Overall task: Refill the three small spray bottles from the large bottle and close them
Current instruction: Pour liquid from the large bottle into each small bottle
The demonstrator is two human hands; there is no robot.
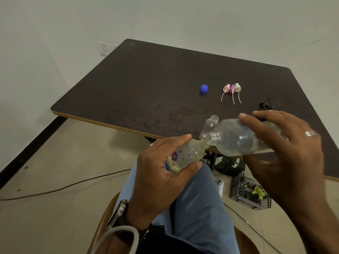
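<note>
My left hand point(159, 173) grips a small clear spray bottle point(185, 156) with purple flowers, tilted, its open neck up to the right. My right hand point(286, 143) holds the large clear bottle point(236, 140) on its side, mouth touching the small bottle's neck, in front of the table's near edge. A second small bottle point(211, 123), uncapped, stands on the table just behind them. Three spray tops lie side by side on the table: pink point(226, 88), purple point(232, 89) and white point(238, 88). The blue cap point(203, 88) sits to their left.
The dark wooden table point(146, 85) fills the middle of the view. Black glasses point(270, 104) lie at its right. Under the table are a grey crate point(249, 193), a dark bag point(229, 165) and cables on the floor. My legs are below the hands.
</note>
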